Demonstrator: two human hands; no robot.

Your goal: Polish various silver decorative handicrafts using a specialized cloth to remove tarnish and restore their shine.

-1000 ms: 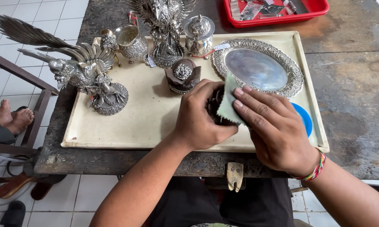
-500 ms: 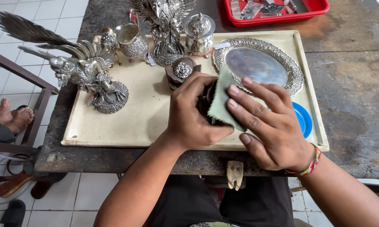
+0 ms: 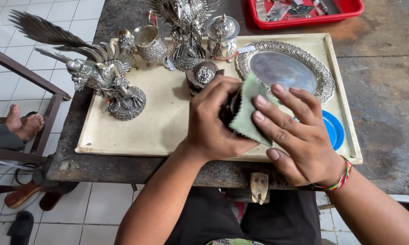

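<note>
Left hand: the left hand (image 3: 213,122) is curled tight around a small dark object (image 3: 229,109), fingers wrapped over its top, thumb low on the near side.
Right hand: the right hand (image 3: 299,136) lies flat, fingers spread a little, pressing a pale green cloth (image 3: 249,111) against the object's right side.
Dark object: held between both hands above the front of the cream tray (image 3: 168,122); only a dark sliver with a shiny edge shows between the left fingers and the cloth, so its shape, long axis and facing cannot be told.
Cloth: folded, standing nearly upright, its upper corner pointing away from the person toward the oval silver platter (image 3: 286,70); its lower edge is under the right fingertips.
Nearby on tray: a small round dark box with a silver ornament (image 3: 203,76) just behind the left hand; a silver rooster figure (image 3: 104,79) well to the left; a blue disc (image 3: 333,129) partly hidden by the right hand.
Worktop: dark, worn worktop (image 3: 381,100) carries the tray and a red tray (image 3: 313,11) at the back.
</note>
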